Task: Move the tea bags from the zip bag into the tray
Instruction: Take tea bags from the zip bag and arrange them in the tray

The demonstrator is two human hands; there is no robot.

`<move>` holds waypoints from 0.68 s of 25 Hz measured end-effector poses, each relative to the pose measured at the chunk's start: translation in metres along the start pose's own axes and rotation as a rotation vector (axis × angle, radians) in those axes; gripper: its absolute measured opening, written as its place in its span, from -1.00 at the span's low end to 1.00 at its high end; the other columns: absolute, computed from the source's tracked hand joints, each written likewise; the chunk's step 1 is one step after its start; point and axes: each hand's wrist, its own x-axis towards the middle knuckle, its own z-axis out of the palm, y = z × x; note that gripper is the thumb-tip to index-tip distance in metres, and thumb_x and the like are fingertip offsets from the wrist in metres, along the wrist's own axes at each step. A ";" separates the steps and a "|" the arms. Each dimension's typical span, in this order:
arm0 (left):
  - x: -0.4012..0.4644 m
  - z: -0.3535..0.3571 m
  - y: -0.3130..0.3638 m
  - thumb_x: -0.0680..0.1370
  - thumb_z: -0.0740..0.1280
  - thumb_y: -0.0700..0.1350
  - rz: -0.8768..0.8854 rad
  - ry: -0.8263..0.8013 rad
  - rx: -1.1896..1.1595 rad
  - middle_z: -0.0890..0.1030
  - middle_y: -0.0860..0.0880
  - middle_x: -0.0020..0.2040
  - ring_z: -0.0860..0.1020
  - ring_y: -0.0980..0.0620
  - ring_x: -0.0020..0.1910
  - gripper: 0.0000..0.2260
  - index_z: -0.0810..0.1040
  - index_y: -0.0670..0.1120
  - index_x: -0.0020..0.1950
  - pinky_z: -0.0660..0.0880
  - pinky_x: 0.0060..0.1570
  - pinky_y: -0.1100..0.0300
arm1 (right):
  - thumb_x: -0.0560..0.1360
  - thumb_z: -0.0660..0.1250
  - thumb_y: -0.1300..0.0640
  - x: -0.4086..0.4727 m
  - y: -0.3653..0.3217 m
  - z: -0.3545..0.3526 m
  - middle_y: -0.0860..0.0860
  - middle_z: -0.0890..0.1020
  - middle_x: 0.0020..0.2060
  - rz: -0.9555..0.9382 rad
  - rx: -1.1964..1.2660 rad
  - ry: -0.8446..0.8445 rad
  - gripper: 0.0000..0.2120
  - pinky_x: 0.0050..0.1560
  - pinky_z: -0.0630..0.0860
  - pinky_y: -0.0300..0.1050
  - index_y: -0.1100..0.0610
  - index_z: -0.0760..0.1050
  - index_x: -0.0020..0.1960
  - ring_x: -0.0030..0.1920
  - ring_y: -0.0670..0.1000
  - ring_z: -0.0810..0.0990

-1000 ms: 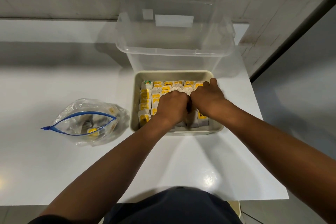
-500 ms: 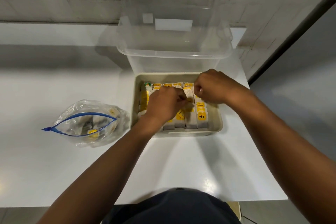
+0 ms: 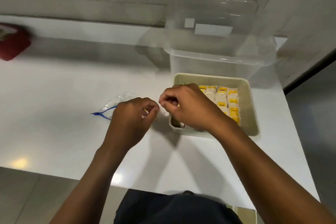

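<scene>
We see a big clear box (image 3: 218, 45) far past the fingers, and a red thing (image 3: 12, 43) far to their left.

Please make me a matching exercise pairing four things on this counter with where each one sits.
Things:
1. zip bag
2. tray
3. clear bin
4. red object

Places:
A. at the far left edge of the view
B. behind the tray, by the wall
C. under the left hand, left of the tray
D. right side of the counter, with tea bags standing in rows inside it

Pairs: 1-C, 2-D, 3-B, 4-A
</scene>
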 end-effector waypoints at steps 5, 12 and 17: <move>-0.019 -0.023 -0.050 0.50 0.44 -0.14 -0.047 0.046 0.060 0.67 0.09 -0.25 0.62 0.07 -0.27 -0.96 0.68 0.00 -0.10 0.52 -0.26 0.17 | 0.54 0.29 0.16 0.029 -0.044 0.057 -0.02 0.68 -0.16 0.031 0.064 -0.104 -0.84 -0.05 0.48 -0.11 0.06 0.64 0.05 -0.10 0.00 0.59; -0.026 -0.007 -0.101 0.53 0.18 -0.21 -0.086 -0.348 0.439 0.65 -0.02 -0.04 0.59 -0.09 -0.06 -0.75 0.60 0.03 0.06 0.43 -0.17 0.12 | 0.50 0.21 0.31 0.058 -0.045 0.131 0.14 0.62 0.13 0.175 -0.186 -0.352 -0.70 0.11 0.53 0.02 0.19 0.54 0.19 0.16 0.18 0.58; -0.033 0.004 -0.108 0.54 0.15 -0.16 -0.063 -0.519 0.604 0.62 0.06 -0.02 0.48 -0.05 0.02 -0.76 0.55 0.05 0.05 0.14 -0.11 0.08 | 0.52 0.29 0.18 0.071 -0.031 0.162 0.13 0.58 0.23 0.312 -0.337 -0.297 -0.66 0.16 0.51 -0.01 0.18 0.47 0.29 0.21 0.16 0.57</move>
